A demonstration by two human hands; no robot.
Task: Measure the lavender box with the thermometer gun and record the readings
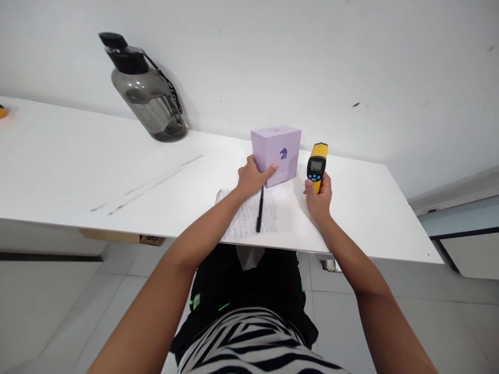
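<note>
My left hand (pixel 252 178) grips the lower left side of a lilac box (pixel 283 158) with a dark horse-head print. The box stands upright on the white table, near the wall. In my right hand (pixel 320 201) is a yellow and black infrared thermometer (pixel 317 161), its small screen and blue buttons facing me, the thumb just below the buttons. A sheet of paper (pixel 244 218) covered in writing lies under my left wrist. On the paper rests a black pen (pixel 260 210), its far end close to the box.
A large grey see-through water bottle (pixel 150 98) with a black lid stands against the wall at the back left. An orange thing (pixel 3 111) shows at the far left edge. The white table (pixel 97 166) runs along the wall.
</note>
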